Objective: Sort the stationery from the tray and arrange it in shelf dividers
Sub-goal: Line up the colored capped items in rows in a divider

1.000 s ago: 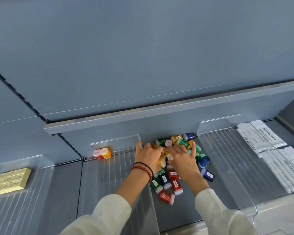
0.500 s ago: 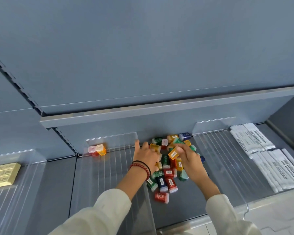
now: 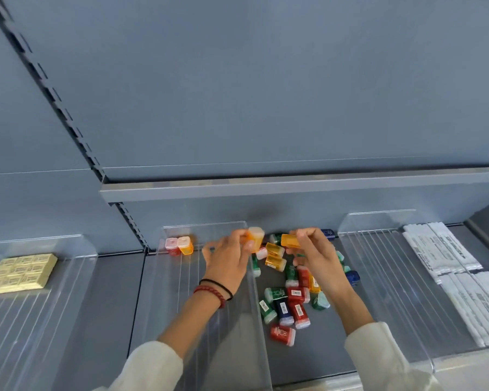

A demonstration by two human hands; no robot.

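Coloured cases [image 3: 291,294]: a loose heap of red, green, blue and orange pieces lies on the grey shelf, just right of the clear divider [image 3: 237,348].
Left hand [image 3: 226,263]: raised over the clear divider's upright wall, with fingers and thumb curled round a white-capped orange case [image 3: 255,239].
Right hand [image 3: 315,256]: right of the clear divider and above the heap, with thumb and fingertips pinching a second orange case [image 3: 290,240].
Sorted pair [image 3: 179,245]: one red and one orange case stand side by side at the back, left of the clear divider's wall.
Yellow blocks [image 3: 20,273]: a flat slab lies far left of the clear divider.
White packets [image 3: 449,266]: laid in rows well right of the clear divider.
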